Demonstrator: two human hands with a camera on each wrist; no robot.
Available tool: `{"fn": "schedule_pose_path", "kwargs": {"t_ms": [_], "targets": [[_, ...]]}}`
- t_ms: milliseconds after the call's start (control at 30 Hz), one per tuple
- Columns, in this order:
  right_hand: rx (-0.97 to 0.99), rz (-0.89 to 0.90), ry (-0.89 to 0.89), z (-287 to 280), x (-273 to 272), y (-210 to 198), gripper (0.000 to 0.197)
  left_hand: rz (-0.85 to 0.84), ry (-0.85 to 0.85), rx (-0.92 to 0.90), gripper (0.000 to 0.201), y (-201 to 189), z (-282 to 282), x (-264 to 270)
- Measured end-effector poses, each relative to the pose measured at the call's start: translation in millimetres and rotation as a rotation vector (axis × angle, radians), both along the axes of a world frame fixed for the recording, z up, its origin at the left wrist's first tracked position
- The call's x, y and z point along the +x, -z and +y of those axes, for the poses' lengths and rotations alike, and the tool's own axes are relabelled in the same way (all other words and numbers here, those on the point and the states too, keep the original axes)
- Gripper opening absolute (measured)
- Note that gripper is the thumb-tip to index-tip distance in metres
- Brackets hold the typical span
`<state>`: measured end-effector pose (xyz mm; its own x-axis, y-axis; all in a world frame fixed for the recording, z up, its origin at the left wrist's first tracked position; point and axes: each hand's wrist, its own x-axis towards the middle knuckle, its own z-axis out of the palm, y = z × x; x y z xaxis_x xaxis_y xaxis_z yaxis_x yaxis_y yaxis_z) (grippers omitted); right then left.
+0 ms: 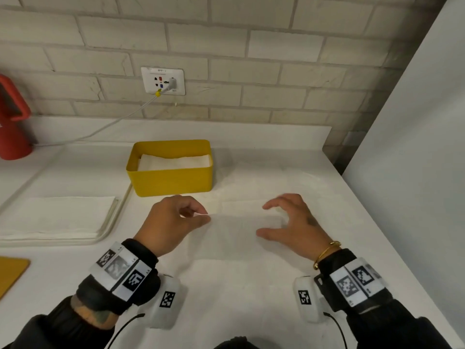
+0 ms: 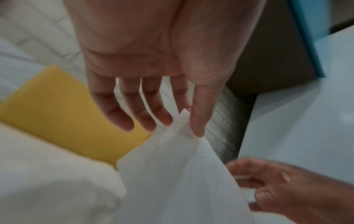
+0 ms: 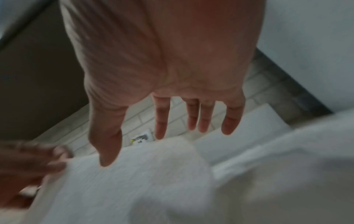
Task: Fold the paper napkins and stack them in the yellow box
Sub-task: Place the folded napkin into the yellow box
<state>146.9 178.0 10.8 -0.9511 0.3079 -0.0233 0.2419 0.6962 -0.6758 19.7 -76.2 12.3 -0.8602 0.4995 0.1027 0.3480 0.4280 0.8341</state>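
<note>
1. My left hand (image 1: 173, 222) pinches a corner of the napkin (image 1: 241, 233), which lies on the tabletop (image 1: 226, 298) just in front of the yellow box (image 1: 171, 180).
2. My right hand (image 1: 292, 222) hovers over the napkin's right side, grip wide and holding nothing.
3. Folded napkins (image 1: 173, 161) sit inside the box.

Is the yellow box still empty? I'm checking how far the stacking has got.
No: the head view shows white folded napkins already lying inside the yellow box, reaching nearly up to its rim.
</note>
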Motion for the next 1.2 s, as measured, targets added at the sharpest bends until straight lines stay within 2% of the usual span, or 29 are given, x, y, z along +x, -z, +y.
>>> {"fn": "schedule_pose_path", "kwargs": {"t_ms": [67, 100, 200, 267, 333, 433, 500, 633, 733, 800, 867, 967, 1067, 1133, 1200], "targets": [[0.094, -0.009, -0.111, -18.6, -4.8, -8.4, 0.056, 0.111, 0.031, -0.018, 0.015, -7.8, 2.5, 2.7], [0.084, -0.006, -0.149, -27.3, -9.2, -8.9, 0.053, 0.157, 0.06, -0.023, 0.017, -12.0, 3.9, 2.7], [0.023, 0.096, -0.079, -43.4, -21.6, -10.0, 0.019, 0.287, 0.068, 0.021, 0.02, -24.9, 5.9, -0.6], [0.021, 0.155, 0.021, -43.8, -24.9, -10.7, 0.023, 0.32, -0.065, 0.081, 0.023, -30.6, 5.4, 0.9], [0.057, 0.188, 0.117, -45.6, -25.6, -14.5, 0.031, 0.151, -0.195, 0.159, 0.03, -35.1, 6.8, 13.2], [0.207, 0.28, 0.124, -58.4, -29.3, -21.9, 0.024, -0.465, -0.087, 0.402, 0.043, -35.5, 22.8, 41.7], [0.314, 0.315, 0.039, -73.8, -33.3, -22.4, 0.014, -0.737, -0.046, 0.563, 0.05, -31.3, 36.8, 54.6], [0.377, 0.266, -0.118, -99.0, -32.6, -10.9, 0.007, -0.938, -0.101, 0.749, 0.054, -10.2, 48.1, 49.6], [0.254, 0.189, -0.201, -100.9, -24.7, -4.8, 0.014, -0.965, -0.21, 0.763, 0.031, 3.6, 46.9, 44.9], [0.108, 0.062, -0.216, -91.0, -19.0, -7.8, 0.025, -0.956, -0.251, 0.753, 0.026, 8.4, 44.3, 44.3], [-0.024, 0.057, -0.088, -65.3, -18.0, -14.2, 0.032, -0.946, -0.272, 0.769, 0.025, 9.3, 41.3, 44.4], [-0.102, 0.071, 0.172, 5.3, -31.6, -17.0, 0.015, -0.92, -0.34, 0.824, 0.022, 7.9, 37.3, 44.3], [-0.189, -0.096, 0.352, 76.2, -46.9, -18.7, 0.01, -0.905, -0.386, 0.889, 0.025, 3.0, 32.3, 46.5], [-0.253, -0.194, 0.395, 104.0, -51.4, -12.2, 0.012, -0.879, -0.424, 0.909, 0.024, 0.5, 29.8, 49.7], [-0.327, -0.229, 0.391, 117.9, -55.5, 1.5, 0.026, -0.867, -0.454, 0.931, 0.022, -2.7, 29.2, 53.9]]}}
